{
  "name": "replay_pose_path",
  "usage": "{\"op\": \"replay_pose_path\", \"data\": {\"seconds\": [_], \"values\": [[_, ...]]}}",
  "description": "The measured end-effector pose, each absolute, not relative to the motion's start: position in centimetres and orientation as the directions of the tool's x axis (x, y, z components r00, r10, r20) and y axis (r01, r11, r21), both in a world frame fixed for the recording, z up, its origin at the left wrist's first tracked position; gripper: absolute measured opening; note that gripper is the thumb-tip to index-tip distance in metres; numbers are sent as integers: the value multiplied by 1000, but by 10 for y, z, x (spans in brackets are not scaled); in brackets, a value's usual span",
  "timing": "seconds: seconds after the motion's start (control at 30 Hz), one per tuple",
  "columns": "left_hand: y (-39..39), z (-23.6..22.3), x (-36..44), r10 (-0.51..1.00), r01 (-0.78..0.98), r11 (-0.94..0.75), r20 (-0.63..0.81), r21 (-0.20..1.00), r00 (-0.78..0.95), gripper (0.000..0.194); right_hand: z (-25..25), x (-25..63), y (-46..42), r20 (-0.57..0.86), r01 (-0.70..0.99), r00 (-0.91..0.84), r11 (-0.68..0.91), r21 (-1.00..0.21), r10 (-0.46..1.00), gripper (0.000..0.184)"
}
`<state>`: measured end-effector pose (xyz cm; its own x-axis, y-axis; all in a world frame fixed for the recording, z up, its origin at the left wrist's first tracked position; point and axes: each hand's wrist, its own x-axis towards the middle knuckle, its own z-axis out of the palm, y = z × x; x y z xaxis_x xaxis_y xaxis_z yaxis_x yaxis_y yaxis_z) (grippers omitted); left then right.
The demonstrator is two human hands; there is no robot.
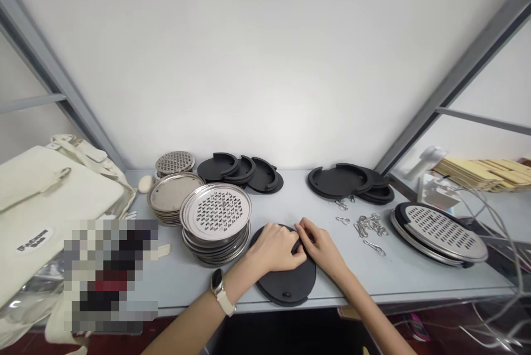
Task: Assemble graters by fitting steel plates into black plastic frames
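Note:
A black round plastic base lies on the table in front of me, near its front edge. My left hand, a watch on its wrist, is closed over the base's upper part, fingers curled round a black edge. My right hand presses its bent fingers together at the base's upper right edge, close to the left hand's fingertips. What lies beneath the fingers is partly hidden. Just left of my hands stands a stack of round metal grater plates. Loose metal clips lie to the right.
More black bases sit against the wall, with others at the back right. Plain metal discs are stacked at left. Assembled graters lie at the right. A cream bag occupies the left end. Metal posts flank the table.

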<state>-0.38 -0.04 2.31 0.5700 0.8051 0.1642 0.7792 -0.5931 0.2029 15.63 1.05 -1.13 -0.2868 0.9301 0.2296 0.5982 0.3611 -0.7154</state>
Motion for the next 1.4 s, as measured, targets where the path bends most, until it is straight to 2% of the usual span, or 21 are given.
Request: {"op": "replay_pose_path", "data": {"seconds": [0.27, 0.67, 0.87, 1.4], "values": [[0, 24, -5, 818, 785, -575, 152, 230, 554, 27, -15, 158, 13, 257, 624, -320, 407, -667, 912, 31], [-1, 21, -2, 812, 793, -581, 196, 185, 550, 28, -22, 159, 10, 278, 631, -289, 400, -665, 916, 31], [-3, 19, -4, 794, 784, -600, 237, 161, 559, 29, -21, 161, 6, 267, 614, -296, 397, -682, 917, 27], [-2, 17, 0, 804, 799, -585, 232, 138, 548, 31, -20, 169, -6, 232, 535, -336, 387, -751, 913, 19]]}}
